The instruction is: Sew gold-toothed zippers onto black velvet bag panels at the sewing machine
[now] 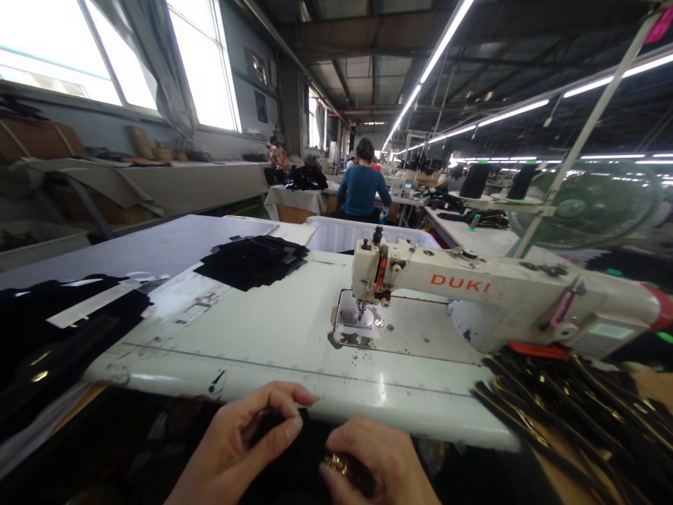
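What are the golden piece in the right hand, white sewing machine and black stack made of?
Small golden piece in the right hand: probably shiny metal, given its glints.
White sewing machine with red lettering: likely painted metal, given its sheen.
Flat black stack: perhaps matte fabric, reflecting little light.

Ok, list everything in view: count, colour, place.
Sewing machine: 1, off-white, right of centre
Table: 1, pale green, under machine
Fabric stack: 1, black, table's back left
Fabric pile: 1, black and gold, left edge
Strips: many, black and gold, lower right
Bin: 1, white, behind table
Thread cones: 2, black, upper right
Fan: 1, green, right
Windows: several, white, upper left
Ceiling lights: several, white, overhead
Nearest co-worker: 1, teal top, beyond bin
Shiny piece: 1, gold, lower centre
Left hand: 1, bare, lower centre-left
Right hand: 1, bare, on shiny piece
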`<state>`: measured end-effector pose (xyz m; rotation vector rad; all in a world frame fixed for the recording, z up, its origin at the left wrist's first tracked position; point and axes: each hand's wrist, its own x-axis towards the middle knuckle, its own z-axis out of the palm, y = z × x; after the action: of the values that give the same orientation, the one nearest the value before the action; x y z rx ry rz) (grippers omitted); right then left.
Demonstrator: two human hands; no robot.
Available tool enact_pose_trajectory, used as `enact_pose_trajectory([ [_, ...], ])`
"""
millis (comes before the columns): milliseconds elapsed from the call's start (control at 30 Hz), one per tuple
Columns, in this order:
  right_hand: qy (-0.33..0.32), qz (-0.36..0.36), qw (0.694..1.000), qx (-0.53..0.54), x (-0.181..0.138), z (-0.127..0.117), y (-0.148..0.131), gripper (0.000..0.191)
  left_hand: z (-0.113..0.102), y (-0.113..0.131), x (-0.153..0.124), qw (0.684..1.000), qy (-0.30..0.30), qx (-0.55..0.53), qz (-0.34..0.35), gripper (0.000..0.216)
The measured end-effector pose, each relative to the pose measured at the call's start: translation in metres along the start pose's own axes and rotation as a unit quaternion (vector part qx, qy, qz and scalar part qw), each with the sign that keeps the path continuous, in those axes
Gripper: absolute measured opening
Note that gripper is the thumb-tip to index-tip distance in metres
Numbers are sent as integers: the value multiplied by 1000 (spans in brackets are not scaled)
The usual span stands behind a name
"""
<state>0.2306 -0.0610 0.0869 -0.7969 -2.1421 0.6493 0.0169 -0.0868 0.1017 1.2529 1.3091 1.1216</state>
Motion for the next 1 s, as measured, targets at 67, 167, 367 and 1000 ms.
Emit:
enact_pose_trajectory([
  [67, -23, -3, 1000, 5, -3, 1, 3, 7, -7, -1, 4, 999, 32, -16, -1, 32],
  [167, -57, 3, 998, 12, -9, 1, 7, 8, -20, -3, 10, 997, 75, 15, 34, 32],
  [367, -3, 45, 999, -7, -7, -6, 1, 8, -19, -21, 6, 980, 60, 153, 111, 26],
  [1000, -9, -36, 998, -41, -6, 11, 7, 14, -2, -11, 3, 995, -2, 76, 59, 24],
])
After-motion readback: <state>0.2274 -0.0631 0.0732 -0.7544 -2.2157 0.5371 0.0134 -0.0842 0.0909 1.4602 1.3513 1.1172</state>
